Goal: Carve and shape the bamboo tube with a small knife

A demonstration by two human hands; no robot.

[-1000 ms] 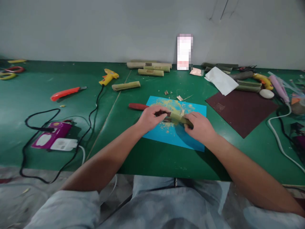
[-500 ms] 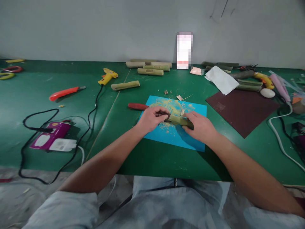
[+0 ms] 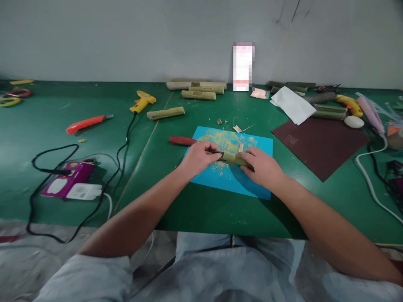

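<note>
- The left hand [image 3: 197, 158] is pinching a dark piece [image 3: 222, 155] against the bamboo [image 3: 231, 157].
- The right hand [image 3: 263, 167] is grasping the bamboo's right end.
- The bamboo is above the blue sheet [image 3: 252, 184].

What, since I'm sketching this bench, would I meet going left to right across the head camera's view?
Scissors → red utility knife → yellow glue gun → left hand → right hand → white paper → white egg-shaped thing.

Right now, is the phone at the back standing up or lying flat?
Upright: the phone stands on its short edge at the table's back, against the grey wall.
</note>
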